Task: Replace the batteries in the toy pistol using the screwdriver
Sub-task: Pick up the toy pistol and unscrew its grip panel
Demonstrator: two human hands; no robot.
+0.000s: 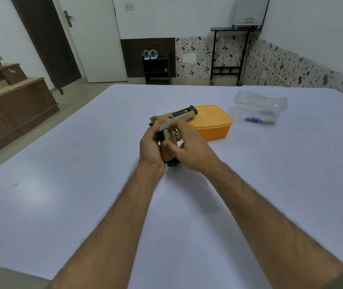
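- The toy pistol (173, 130) is held above the table (83, 163), barrel pointing away and to the right, handle toward the person; this orientation likely exposes the handle, where a battery cover would be expected
- The left hand (150, 149) wraps the rear and handle of the pistol; its grip is closed around the body, apparently to steady it
- The right hand (189, 149) grasps the handle from the other side, fingers curled over the trigger area, thumb on the handle; no screwdriver is visible in either hand
- An orange lidded box (212, 122) sits just behind the pistol
- A clear plastic container (259, 105) stands well to the right, with batteries (258, 120) lying at its near edge, within reach for the swap
- The table carries a plain white cover, smooth and matt
- The room shows white walls, a floral wall border (281, 65), a dark door (47, 42), a wooden cabinet (14, 109) at left, and a shoe rack (157, 67) holding a pair of shoes
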